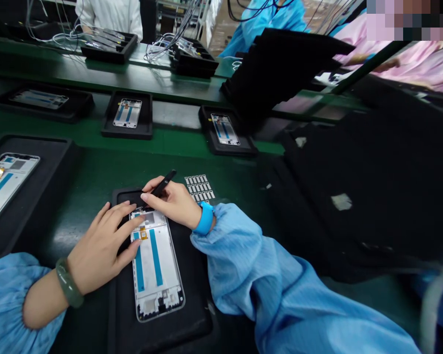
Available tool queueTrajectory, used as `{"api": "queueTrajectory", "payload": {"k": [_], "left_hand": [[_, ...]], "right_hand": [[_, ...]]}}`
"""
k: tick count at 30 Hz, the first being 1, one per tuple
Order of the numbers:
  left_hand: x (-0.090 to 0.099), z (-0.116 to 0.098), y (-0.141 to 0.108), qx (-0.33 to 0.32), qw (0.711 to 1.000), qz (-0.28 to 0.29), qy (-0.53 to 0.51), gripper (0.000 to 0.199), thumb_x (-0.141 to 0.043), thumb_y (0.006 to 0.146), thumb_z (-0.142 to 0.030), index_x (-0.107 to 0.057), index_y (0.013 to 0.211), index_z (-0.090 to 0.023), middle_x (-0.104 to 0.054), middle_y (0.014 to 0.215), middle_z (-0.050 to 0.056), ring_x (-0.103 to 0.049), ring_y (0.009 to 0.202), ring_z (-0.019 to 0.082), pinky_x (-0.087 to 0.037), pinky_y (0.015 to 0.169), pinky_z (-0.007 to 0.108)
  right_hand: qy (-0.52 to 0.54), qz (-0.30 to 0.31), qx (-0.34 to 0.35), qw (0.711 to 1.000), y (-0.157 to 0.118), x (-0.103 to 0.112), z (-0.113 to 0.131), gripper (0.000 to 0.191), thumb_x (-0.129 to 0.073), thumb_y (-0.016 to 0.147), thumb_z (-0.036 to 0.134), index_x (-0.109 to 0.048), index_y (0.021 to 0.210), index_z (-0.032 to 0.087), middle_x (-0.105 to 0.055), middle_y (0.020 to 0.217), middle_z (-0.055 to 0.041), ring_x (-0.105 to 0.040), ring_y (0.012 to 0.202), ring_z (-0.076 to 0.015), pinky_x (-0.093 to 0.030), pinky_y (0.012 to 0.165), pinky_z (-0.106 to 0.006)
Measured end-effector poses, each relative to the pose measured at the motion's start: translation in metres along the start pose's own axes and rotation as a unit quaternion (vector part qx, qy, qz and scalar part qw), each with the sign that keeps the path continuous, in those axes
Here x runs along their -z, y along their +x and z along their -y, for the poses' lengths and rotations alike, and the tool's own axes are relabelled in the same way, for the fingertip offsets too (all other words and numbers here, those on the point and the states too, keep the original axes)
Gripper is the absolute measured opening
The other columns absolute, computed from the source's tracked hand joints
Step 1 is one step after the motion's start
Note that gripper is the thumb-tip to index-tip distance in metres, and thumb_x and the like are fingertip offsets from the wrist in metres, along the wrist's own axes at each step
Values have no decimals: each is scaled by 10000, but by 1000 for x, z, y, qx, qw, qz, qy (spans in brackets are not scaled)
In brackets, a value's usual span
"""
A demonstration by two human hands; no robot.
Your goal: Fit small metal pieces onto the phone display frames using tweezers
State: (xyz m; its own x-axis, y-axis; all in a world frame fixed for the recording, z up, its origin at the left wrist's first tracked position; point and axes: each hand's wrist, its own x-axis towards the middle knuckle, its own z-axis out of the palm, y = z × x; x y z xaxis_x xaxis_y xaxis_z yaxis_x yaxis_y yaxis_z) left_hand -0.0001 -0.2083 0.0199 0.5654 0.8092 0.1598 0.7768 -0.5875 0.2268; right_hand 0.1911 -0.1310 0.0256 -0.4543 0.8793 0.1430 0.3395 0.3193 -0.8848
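A white smartphone middle frame [157,265] with blue strips and a small orange-yellow tag near its top lies in a black tray [162,314]. My left hand [103,246] rests on the frame's upper end, fingers spread and holding nothing. Just above it, my right hand [170,199] pinches slim black tweezers [163,184], their tip hidden by my fingers. A sheet of small white labels [200,188] lies on the green bench to the right of my right hand. A blue wristband [205,219] circles my right wrist.
Several black trays with similar phone frames [127,115] stand on the green conveyor ahead, and a large one [7,191] lies to my left. Black foam sheets [354,182] fill the right side. Co-workers in smocks [266,24] sit beyond the raised shelf.
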Motion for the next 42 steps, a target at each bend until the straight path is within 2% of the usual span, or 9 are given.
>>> {"api": "queueTrajectory", "payload": {"k": [14,21,25,34,40,42], "left_hand": [[0,0,0,3,1000,2,-7,393,-450,853,-322,-430,1243,-271,-450,1279,88,-371,1248,255,-288,1036,546],[0,0,0,6,1000,-1,-11,402,-460,845,-322,-444,1242,-267,-462,1279,90,-385,1240,270,-300,1026,553],[0,0,-1,6,1000,-2,-15,392,-462,843,-318,-453,1233,-271,-457,1283,88,-378,1247,268,-295,1029,554],[-1,0,-1,8,1000,-2,-11,396,-462,844,-321,-445,1233,-250,-454,1284,93,-378,1247,258,-274,1050,530],[-3,0,0,12,1000,-4,-11,464,-456,841,-324,-392,1289,-225,-453,1282,105,-369,1246,268,-276,1047,533],[-3,-1,0,16,1000,0,-13,450,-446,846,-319,-397,1284,-226,-450,1282,103,-362,1250,265,-272,1050,530]], "right_hand": [[-18,4,16,1000,0,1,2,188,-563,797,330,-598,888,169,-610,753,4,-564,667,-100,-449,626,-220],[29,10,5,1000,0,1,-1,174,-554,808,330,-581,876,172,-612,756,3,-597,694,-113,-473,648,-230],[22,16,4,1000,1,0,-2,186,-552,809,340,-583,883,172,-614,772,-1,-600,712,-118,-473,655,-234],[-25,5,41,999,-1,0,1,192,-547,816,347,-604,879,174,-632,818,-4,-585,708,-105,-461,667,-219],[-60,15,124,990,-7,-3,4,172,-532,831,323,-604,898,182,-654,877,-31,-614,800,-134,-480,754,-255],[-30,-21,98,994,-7,-2,3,169,-540,823,337,-597,868,185,-644,860,-27,-615,773,-131,-494,729,-256]]}}
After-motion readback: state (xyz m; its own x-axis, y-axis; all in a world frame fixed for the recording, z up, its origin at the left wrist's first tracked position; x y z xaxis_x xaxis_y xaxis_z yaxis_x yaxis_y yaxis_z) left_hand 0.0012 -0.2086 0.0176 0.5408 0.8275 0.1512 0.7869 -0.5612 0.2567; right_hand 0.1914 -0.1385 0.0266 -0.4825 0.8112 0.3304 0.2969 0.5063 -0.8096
